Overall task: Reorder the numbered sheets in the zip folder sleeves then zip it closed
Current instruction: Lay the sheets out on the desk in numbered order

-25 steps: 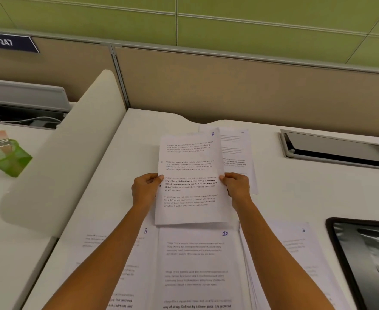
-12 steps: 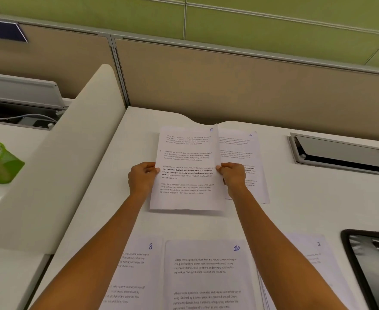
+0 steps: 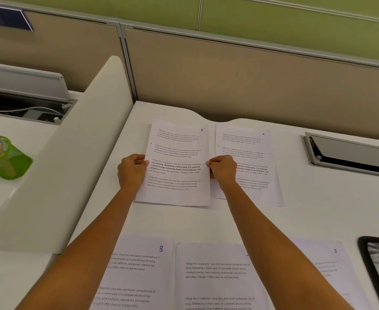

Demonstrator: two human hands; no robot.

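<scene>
A printed sheet marked 5 [image 3: 177,166] lies flat at the far middle of the white desk [image 3: 318,215]. My left hand [image 3: 131,170] pinches its left edge and my right hand [image 3: 222,170] pinches its right edge. Just to its right lies sheet 4 [image 3: 251,157], partly under my right hand. Nearer me lie sheet 8 [image 3: 143,271], a middle sheet [image 3: 215,276] whose number my right arm hides, and sheet 3 [image 3: 327,265]. The black zip folder [image 3: 378,265] shows at the right edge, open, mostly out of frame.
A grey cable hatch [image 3: 349,153] is set into the desk at the far right. A curved white divider [image 3: 67,166] bounds the desk on the left, with a green mesh holder [image 3: 5,157] beyond it. A tan partition wall [image 3: 251,81] stands behind.
Both hands carried sheet 5 away from me and to the left, then lowered it flat beside sheet 4, which is now uncovered. The view also tilted, so the near sheets slid down.
</scene>
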